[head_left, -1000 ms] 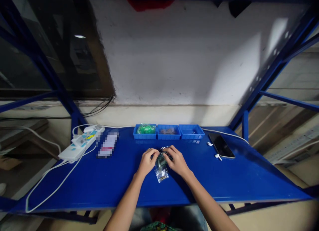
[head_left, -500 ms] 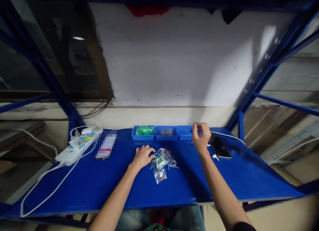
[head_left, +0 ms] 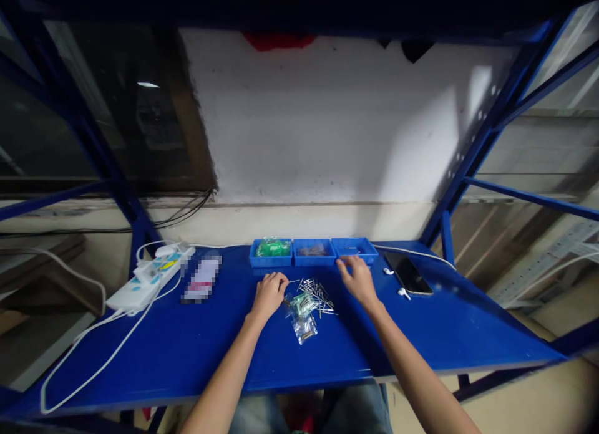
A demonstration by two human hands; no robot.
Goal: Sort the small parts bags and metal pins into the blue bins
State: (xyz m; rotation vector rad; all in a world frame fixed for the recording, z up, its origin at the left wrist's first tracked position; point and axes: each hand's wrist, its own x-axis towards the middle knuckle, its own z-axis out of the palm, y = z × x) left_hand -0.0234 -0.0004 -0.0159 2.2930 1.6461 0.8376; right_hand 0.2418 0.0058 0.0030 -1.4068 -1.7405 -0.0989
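My left hand is closed just left of a pile of shiny thin metal pins. A single thin metal pin sticks out to the right from its fingertips. Small clear plastic packets with small parts inside lie against the near side of the pile. My right hand hovers in front of the right blue bin, thumb and fingers apart, and nothing shows in it. A few thin pins lie in that bin.
The middle blue bin holds small brownish parts; the left blue bin holds green bagged items. A dark phone and white earbuds lie to the right. On the left are a blurred phone and a white power strip with cables.
My right hand has come down and left from over the right bin, and its fingers have opened. My left hand's fingers have closed, with a metal pin now at their tips.
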